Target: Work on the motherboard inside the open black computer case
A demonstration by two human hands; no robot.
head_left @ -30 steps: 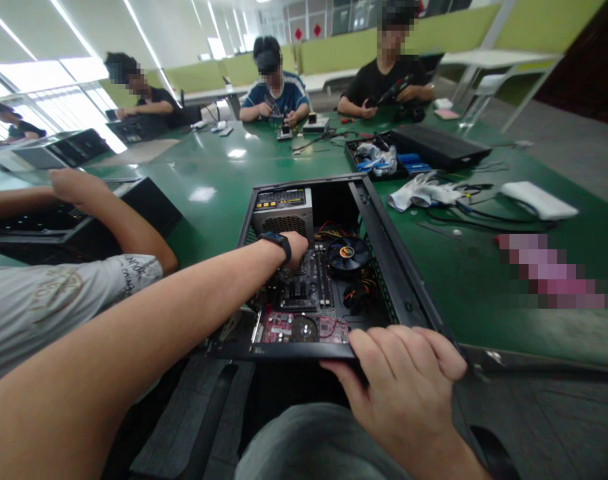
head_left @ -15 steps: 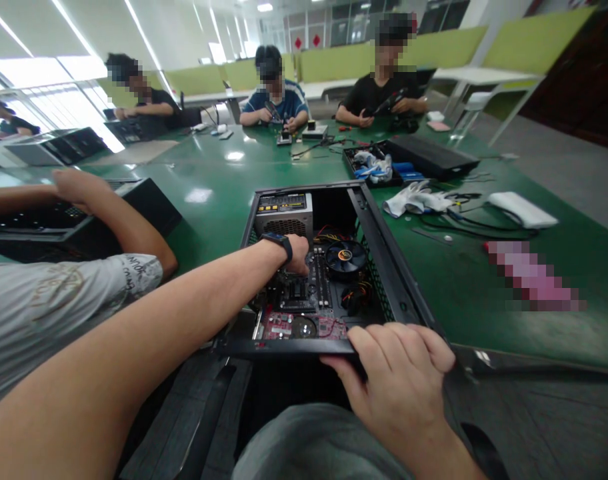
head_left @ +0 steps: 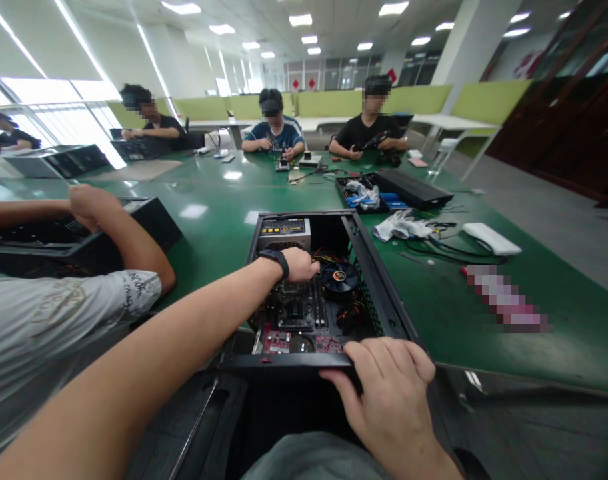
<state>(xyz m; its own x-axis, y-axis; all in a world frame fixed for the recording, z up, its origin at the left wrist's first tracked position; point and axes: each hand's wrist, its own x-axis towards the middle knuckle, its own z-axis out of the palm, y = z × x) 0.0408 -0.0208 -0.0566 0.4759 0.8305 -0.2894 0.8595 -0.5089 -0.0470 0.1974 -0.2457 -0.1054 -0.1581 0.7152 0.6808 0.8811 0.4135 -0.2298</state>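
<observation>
Two bare hands are at one black computer case, which lies open side up under the left hand and stretches away beyond the right hand. I have the right hand clamped on the case's near edge, fingers over the top and thumb below. My left hand is inside, above the motherboard, its fingers curled together; from this far off I cannot tell whether they pinch anything or touch the board. A dark wristband sits on that wrist. Just right of the left hand I see a black orange-centred fan; just beyond the hand is a boxy power supply. Nearer me than the left hand, beside the right hand's fingers, lies a red circuit board. Outside the case, to the left hand's right, white gloves lie on the green table, with a white bundle farther right. Well to the left hand's left, a co-worker's arm reaches over another black case.
</observation>
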